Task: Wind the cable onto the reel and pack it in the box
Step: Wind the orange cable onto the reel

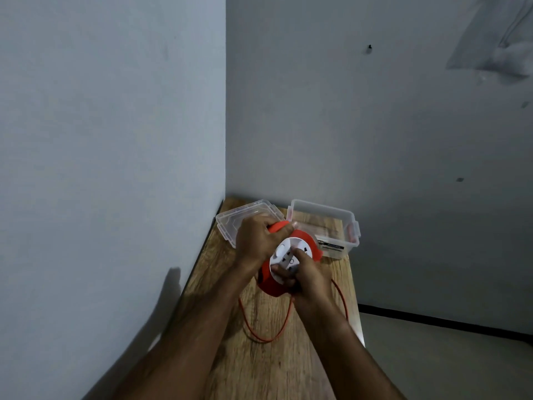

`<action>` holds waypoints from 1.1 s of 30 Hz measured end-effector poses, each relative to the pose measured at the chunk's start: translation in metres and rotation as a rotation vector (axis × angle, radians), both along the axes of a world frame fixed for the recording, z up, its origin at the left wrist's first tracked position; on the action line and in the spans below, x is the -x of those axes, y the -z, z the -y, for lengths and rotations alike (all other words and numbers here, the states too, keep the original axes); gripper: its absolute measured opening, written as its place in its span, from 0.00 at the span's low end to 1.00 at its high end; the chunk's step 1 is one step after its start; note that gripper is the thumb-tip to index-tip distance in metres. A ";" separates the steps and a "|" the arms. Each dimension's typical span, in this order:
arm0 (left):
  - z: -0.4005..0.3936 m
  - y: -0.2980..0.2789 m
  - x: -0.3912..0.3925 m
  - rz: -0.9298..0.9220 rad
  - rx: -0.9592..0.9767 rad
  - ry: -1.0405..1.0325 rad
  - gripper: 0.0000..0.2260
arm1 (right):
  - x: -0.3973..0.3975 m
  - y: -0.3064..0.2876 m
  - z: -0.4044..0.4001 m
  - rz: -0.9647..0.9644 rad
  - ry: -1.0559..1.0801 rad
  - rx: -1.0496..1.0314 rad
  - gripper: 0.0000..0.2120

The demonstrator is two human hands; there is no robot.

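An orange cable reel (310, 243) with a white socket face is held above the wooden table (265, 365). My left hand (256, 241) grips the reel's orange handle at the top. My right hand (305, 281) is curled on the white face, pinching its lower edge. A loose loop of orange cable (253, 330) hangs from the reel onto the table, with another strand at the right. A clear plastic box (350, 226) stands open behind the reel. Its clear lid (230, 223) lies to the left of it.
The table stands in a corner, with grey walls close on the left and behind. Its right edge drops off to a grey floor (447, 365). Something reddish lies inside the box by its label.
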State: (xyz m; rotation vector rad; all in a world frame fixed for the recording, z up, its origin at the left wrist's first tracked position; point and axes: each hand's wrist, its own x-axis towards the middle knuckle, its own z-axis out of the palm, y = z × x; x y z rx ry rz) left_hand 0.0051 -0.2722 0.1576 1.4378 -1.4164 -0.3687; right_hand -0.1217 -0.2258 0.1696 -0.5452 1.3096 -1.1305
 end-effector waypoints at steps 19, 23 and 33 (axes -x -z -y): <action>0.006 -0.003 0.001 -0.065 -0.025 0.072 0.18 | 0.012 0.016 -0.008 -1.494 -0.256 0.796 0.31; 0.006 -0.002 -0.001 -0.037 -0.011 0.063 0.21 | 0.015 0.009 -0.006 -1.266 -0.288 0.759 0.27; 0.010 0.001 0.001 0.028 0.073 0.048 0.25 | -0.005 0.016 0.007 -0.457 0.068 0.170 0.20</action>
